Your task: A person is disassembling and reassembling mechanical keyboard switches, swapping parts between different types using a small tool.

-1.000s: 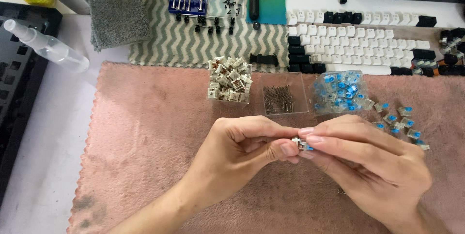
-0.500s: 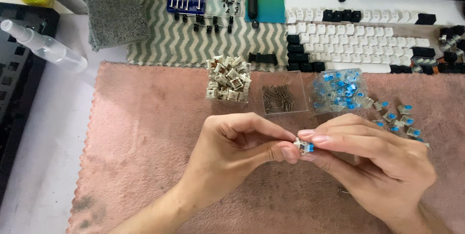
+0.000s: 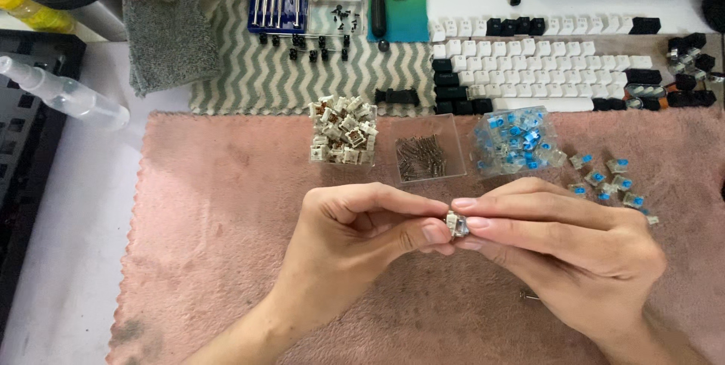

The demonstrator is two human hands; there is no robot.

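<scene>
Switch (image 3: 456, 224), small and clear-bodied, pinched between fingertips of left hand (image 3: 362, 233) and right hand (image 3: 570, 248) above the pink mat (image 3: 226, 221), held close for fine work, sorted part boxes (image 3: 343, 138) within reach behind.

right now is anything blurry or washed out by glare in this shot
Head view: light is even and soft, no harsh glare. The keyboard switch pinched between the left hand and right hand is small and slightly soft. The pink towel and keycaps look sharp.
</scene>
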